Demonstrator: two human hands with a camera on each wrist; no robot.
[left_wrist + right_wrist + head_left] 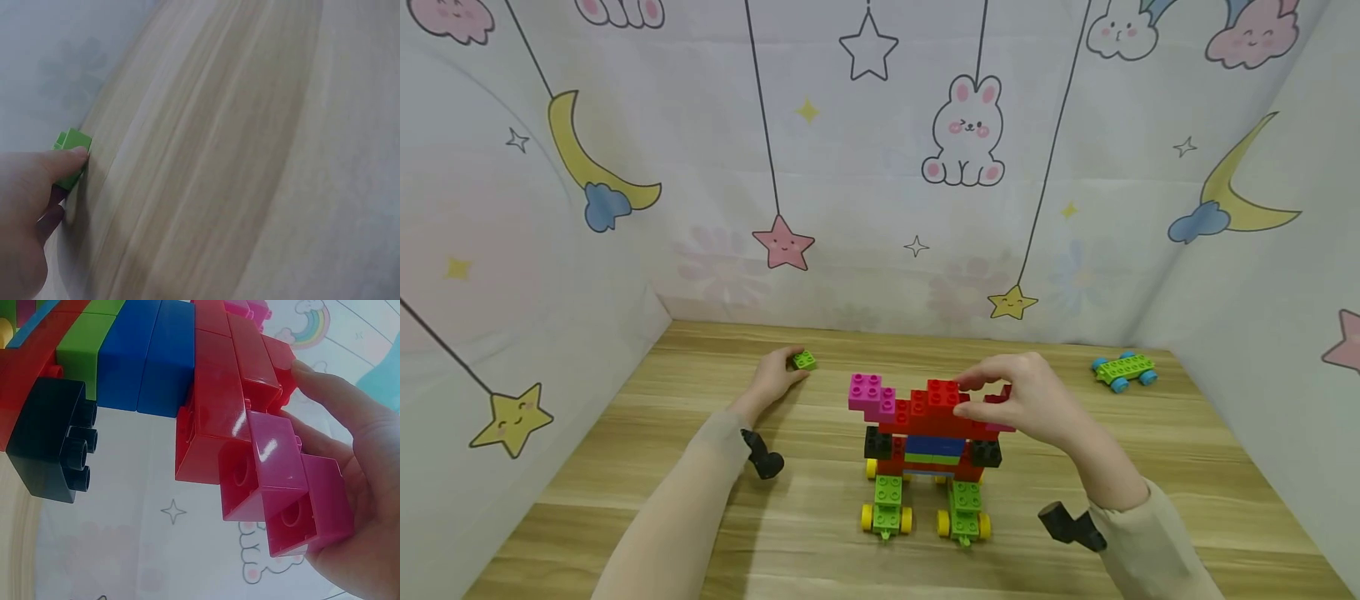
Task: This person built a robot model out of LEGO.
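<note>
My left hand (772, 379) is at the far left of the table, pinching a small green toy brick (804, 360). In the left wrist view a fingertip lies across the green brick (76, 142), low over the wood. A build of toy bricks stands mid-table: red on top, blue and green in the middle, black bricks (986, 452) at the sides, green legs on yellow wheels. My right hand (1030, 396) pinches the red brick (943, 392) at its top. The right wrist view shows a digit against that red brick (282, 365), beside the stepped pink bricks (278, 450).
A green wheeled base (1124, 369) with blue wheels sits at the back right of the wooden table (1060, 533). Printed fabric walls (865, 275) close off the back and both sides. Each wrist carries a black mount (1071, 527).
</note>
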